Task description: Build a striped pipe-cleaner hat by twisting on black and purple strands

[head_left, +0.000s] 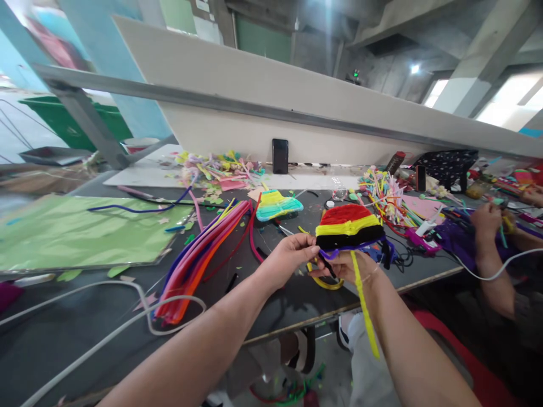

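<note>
A fuzzy pipe-cleaner piece [348,227] in red, yellow and black stripes is held up above the table's front edge. My left hand [291,254] pinches a purple pipe cleaner [328,254] at its lower left corner. From below, my right hand [360,268] grips the striped piece, its fingers partly hidden behind it. A yellow pipe cleaner [365,308] hangs down over my right wrist. Scissors with yellow handles [331,284] lie just under my hands. Beyond my left hand rests a similar yellow and turquoise piece [278,206].
A bundle of loose pipe cleaners [203,260] lies left, beside a green sheet [85,232]. A white cable [106,339] loops across the table. A phone [280,156] leans on the back panel. Scraps pile behind. At right, another person's hands [487,220] work near a pink glue gun [424,238].
</note>
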The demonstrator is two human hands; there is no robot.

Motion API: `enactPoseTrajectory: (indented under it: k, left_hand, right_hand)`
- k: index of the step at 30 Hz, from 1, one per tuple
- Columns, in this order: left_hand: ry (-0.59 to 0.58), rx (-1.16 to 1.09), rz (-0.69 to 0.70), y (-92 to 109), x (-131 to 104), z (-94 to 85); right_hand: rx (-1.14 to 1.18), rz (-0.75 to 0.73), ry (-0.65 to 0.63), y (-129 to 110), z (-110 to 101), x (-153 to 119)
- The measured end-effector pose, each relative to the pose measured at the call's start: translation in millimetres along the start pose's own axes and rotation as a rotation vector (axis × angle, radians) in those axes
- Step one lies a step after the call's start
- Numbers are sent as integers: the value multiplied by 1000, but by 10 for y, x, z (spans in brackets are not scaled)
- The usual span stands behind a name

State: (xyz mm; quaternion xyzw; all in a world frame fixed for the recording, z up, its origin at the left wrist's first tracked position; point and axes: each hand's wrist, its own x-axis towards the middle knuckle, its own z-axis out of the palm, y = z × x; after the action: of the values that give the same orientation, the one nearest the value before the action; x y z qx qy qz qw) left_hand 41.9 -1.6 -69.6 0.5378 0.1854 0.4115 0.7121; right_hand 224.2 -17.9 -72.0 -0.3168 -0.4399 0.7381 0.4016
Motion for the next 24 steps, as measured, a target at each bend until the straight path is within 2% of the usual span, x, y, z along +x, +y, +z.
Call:
enactPoseTrajectory:
  k: [3, 6, 9, 11, 14, 17, 21, 24]
  left_hand:
    - [123, 16, 21, 7, 32, -66]
    - [157, -20, 21, 43, 50, -125]
    - [110, -137, 15, 124, 34, -161]
    - [51, -188, 8, 189, 9, -186]
    - [-54, -159, -5, 259, -23, -234]
    - [-94, -70, -59, 266, -27, -280]
    - [-107, 74, -171, 216, -2, -302]
    - [-127, 180, -265, 174, 17, -291]
  right_hand:
    - [47, -8, -26, -18, -59, 25]
    - [86, -99, 4, -35, -106, 18]
    - [57, -203, 38, -66, -94, -29]
    - [-5, -197, 33, -104, -75, -67]
    - [-78, -195, 107, -177, -109, -118]
    - [-151, -224, 190, -240, -220, -171]
    - [-306, -139, 82, -277, -304, -221]
    - [-584, -69, 76, -271, -257, -187]
